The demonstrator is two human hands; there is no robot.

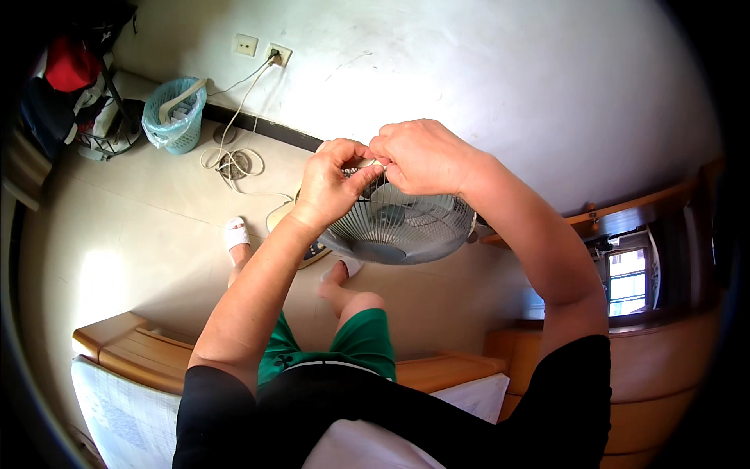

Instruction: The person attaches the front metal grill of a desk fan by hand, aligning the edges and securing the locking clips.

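A standing electric fan [388,252] with a grey wire guard is in front of me, its round guard facing me and its blades showing through the wires. My left hand [328,181] is closed at the guard's top edge, thumb and fingers pinched together. Right beside it, my right hand [428,156] pinches the same stretch of rim, fingertips almost touching the left ones. A small pale bit shows between the fingertips; whether it is part of the rim or a clip I cannot tell. My forearms hide part of the fan's base.
A pale cord [248,176] lies coiled on the tiled floor and runs up to a wall socket [278,55]. A blue lined waste basket [186,141] stands by the wall. Wooden furniture [641,367] and a mirror [627,273] are at right; a wooden bed edge [133,344] is near left.
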